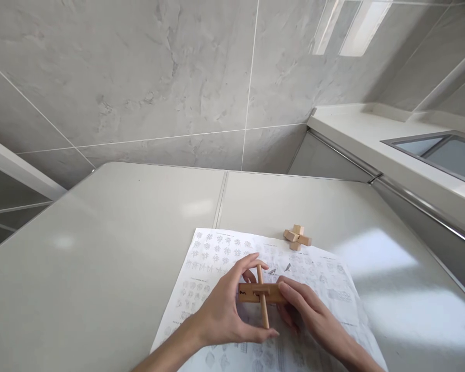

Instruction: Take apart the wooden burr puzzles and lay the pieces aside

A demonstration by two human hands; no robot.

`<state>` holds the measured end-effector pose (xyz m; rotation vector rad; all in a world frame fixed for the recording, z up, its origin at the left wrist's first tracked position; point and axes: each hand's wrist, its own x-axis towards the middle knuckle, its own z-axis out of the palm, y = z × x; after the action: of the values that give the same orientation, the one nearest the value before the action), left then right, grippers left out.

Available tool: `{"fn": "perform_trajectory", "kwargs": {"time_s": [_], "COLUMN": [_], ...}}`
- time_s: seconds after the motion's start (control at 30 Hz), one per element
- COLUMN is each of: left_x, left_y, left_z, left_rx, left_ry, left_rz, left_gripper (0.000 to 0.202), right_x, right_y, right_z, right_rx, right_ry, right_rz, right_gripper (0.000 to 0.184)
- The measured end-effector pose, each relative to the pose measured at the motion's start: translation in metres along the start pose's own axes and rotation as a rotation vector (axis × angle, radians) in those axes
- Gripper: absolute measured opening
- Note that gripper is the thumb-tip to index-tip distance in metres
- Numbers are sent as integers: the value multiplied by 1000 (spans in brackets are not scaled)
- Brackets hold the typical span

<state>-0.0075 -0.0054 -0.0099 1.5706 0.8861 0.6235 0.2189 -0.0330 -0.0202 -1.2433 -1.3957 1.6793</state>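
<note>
My left hand (225, 310) and my right hand (310, 312) both grip a wooden puzzle (260, 293), a flat block with a round rod passing crosswise through it. The left thumb and fingers curl round the block's left end and the rod's lower tip. The right fingers pinch the block's right end. The puzzle hangs just above a printed instruction sheet (217, 253) covered in small diagrams. A second, assembled wooden burr puzzle (297, 237) rests at the sheet's far edge, apart from both hands.
The sheet lies on a pale grey table (120, 248) with a seam down its middle. A tiled wall stands behind. To the right runs a white counter (356, 129) with an inset sink (445, 152); a gap separates it from the table.
</note>
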Motion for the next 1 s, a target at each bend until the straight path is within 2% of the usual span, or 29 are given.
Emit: {"fn": "perform_trajectory", "kwargs": {"time_s": [0.13, 0.43, 0.5, 0.57, 0.67, 0.8, 1.0], "left_x": [1, -2, -2, 0, 2, 4, 2], "left_y": [0, -1, 0, 3, 8, 11, 10], "left_z": [1, 0, -1, -3, -6, -6, -3], "left_rx": [-46, -132, -87, -32, -53, -124, -185], "left_ry": [-37, -9, 30, 64, 38, 0, 30], "left_rz": [-2, -37, -10, 41, 74, 44, 41], "left_gripper": [126, 137, 126, 106, 78, 68, 40], "right_x": [0, 1, 3, 4, 4, 3, 5], "right_y": [3, 4, 4, 5, 7, 9, 13], "right_z": [0, -2, -1, -1, -1, 0, 3], "right_rx": [66, 201, 237, 275, 306, 325, 408], "right_ry": [-86, -147, -144, -146, -138, -117, -40], "right_rz": [65, 133, 134, 126, 118, 124, 152], "right_gripper": [54, 56, 55, 53, 53, 50, 50]}}
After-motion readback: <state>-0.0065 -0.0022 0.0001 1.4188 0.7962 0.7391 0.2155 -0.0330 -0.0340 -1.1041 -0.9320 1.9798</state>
